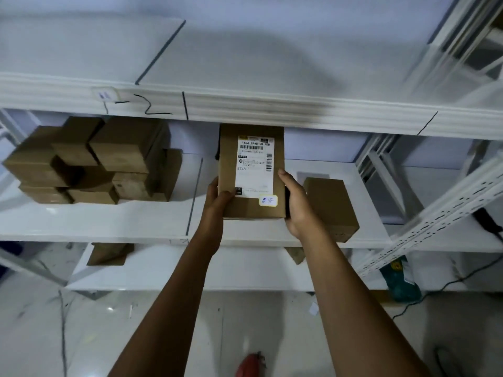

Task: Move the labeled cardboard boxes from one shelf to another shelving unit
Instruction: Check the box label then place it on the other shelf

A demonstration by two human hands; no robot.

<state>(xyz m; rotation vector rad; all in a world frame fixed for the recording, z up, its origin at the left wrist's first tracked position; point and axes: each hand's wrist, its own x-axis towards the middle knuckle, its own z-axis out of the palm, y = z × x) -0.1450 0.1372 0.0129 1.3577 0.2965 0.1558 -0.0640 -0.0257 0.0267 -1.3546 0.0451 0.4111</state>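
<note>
Nearest to us, both forearms reach up toward the labeled box [251,172], our landmark for everything here. We hold it between two hands: the left hand [217,197] has its grip pressed to the box's left side with the thumb over the near corner, and the right hand [295,205] is clamped on the right side, fingers wrapped behind. The box sits above the front part of the middle shelf [95,221], its far end reaching under the lip of the upper shelf [245,107]; whether it touches the board below we cannot tell.

We judge that we are either lifting it out or setting it in. The risk from here is the far end catching on that upper lip, which would twist the box out of a grip that squeezes only its near half. A swing to the right could also knock the plain box [330,208] just to its right, which stands close to the shelf's front edge.

Counting outward: one labeled box in hand, carrying one white shipping label [254,165] and one small yellow sticker [268,200]. One plain box to its right. Below it, two more boxes show partly on the lower shelf [190,270]. Far to its left, a stack of cardboard boxes [92,161], roughly eight, though overlap hides the exact number.
</note>
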